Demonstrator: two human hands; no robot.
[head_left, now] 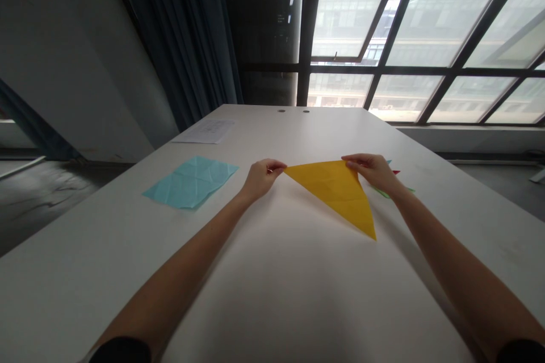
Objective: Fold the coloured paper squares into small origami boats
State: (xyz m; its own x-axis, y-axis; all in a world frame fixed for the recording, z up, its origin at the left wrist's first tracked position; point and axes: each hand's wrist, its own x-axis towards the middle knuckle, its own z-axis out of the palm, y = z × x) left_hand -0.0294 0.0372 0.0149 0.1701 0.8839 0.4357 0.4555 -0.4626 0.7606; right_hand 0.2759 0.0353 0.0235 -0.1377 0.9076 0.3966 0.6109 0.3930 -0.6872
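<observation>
Between my hands is a yellow sheet of paper [340, 190] folded into a triangle, held up above the white table [289, 283]. My left hand [263, 176] pinches its left corner between thumb and fingers. At the top right corner my right hand [370, 171] grips the paper, thumb in front and fingers behind. The third corner hangs down to the right, close to the table. Partly hidden behind my right hand and wrist lie some coloured paper pieces [411, 190], with green, red and blue edges showing.
A light blue creased sheet of paper [191, 181] lies on the table to the left. Farther back at the left edge is a white printed sheet [204, 131]. Two small round fittings [281, 111] sit near the far edge. A dark curtain [183, 39] and windows stand beyond.
</observation>
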